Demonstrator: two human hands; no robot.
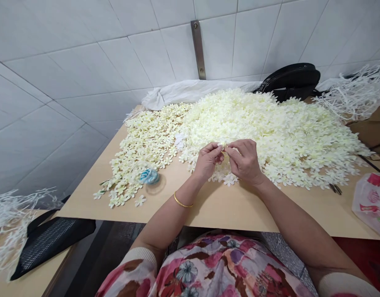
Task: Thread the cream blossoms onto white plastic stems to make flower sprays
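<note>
My left hand [207,160] and my right hand [245,161] meet above the near edge of a large heap of pale cream artificial flowers [264,123]. A small artificial flower [222,145] is pinched between the fingertips of both hands, and the fingers partly cover it. To the left of my hands lies a looser spread of yellowish-white artificial flowers [146,140]. Beside that spread sits a small blue and white ball [149,176], which looks like wound yarn or cloth. One loose flower [140,201] rests near the table's front edge.
A wooden table [227,210] stands against a tiled wall. Behind the heap are a white cloth [190,91] and a black bag [289,80]. White strands [360,93] pile at the right. Small scissors-like metal tools [335,189] and a printed plastic bag [371,202] lie near the right edge.
</note>
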